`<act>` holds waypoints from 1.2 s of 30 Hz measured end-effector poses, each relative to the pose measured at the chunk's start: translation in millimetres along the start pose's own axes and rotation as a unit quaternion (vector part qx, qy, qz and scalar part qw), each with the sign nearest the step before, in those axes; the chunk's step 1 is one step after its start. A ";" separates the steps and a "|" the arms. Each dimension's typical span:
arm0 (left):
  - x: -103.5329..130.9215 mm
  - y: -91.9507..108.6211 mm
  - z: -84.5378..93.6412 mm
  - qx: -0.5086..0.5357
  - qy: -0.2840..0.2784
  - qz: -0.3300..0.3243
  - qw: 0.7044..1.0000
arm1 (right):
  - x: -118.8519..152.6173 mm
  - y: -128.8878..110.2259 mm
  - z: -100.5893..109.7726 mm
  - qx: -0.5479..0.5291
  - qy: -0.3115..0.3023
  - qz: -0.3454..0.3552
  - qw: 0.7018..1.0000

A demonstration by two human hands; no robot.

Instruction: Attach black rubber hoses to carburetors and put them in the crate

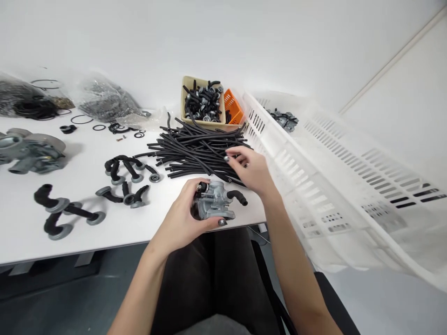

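My left hand [185, 209] is wrapped round a grey metal carburetor [213, 201] close to the table's front edge. A short bent black rubber hose [238, 195] sticks out from the carburetor's right side. Over the right part of a heap of thin black rubber hoses [195, 149] is my right hand [249, 167]. Its thumb and index finger are curved, tips close but slightly apart, with nothing visible between them. The other fingers are partly hidden, and I cannot tell whether they touch the hoses.
Several black elbow hoses with grey caps [57, 204] lie at left, beside another carburetor [31, 151]. Behind are a cream bin [183, 100] of similar parts, an orange basket [233, 104], plastic bags [104, 95] and rubber rings [99, 127]. A white slotted crate [314, 186] stands right.
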State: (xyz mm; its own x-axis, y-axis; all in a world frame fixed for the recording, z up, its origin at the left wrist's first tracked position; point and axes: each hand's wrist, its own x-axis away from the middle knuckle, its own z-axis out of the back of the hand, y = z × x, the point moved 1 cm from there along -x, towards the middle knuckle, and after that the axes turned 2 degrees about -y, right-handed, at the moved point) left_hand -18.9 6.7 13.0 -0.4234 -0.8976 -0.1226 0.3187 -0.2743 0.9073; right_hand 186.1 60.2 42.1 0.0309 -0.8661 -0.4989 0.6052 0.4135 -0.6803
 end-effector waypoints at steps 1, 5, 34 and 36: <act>0.6 -0.5 0.3 0.012 0.006 0.006 1.000 | -9.3 0.6 -6.6 0.049 -0.028 0.000 0.998; 2.9 -0.3 0.3 0.094 0.008 0.041 0.995 | -37.7 1.2 -27.0 0.177 -0.046 0.004 0.983; 1.5 -23.4 4.2 0.281 0.121 0.045 0.951 | 50.6 -57.9 67.1 -0.312 0.044 -0.115 0.942; -0.3 -29.7 3.6 0.318 0.146 0.023 0.937 | 69.9 -61.3 74.9 -0.347 0.004 -0.120 0.930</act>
State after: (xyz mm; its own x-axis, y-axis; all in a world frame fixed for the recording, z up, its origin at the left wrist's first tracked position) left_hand -31.3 16.3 -12.5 -0.1426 -0.9849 -0.0980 -0.2770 -0.0554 0.9593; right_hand 210.8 -46.7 89.2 -0.0460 -0.9560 -0.2899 -0.0656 0.2924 -0.9540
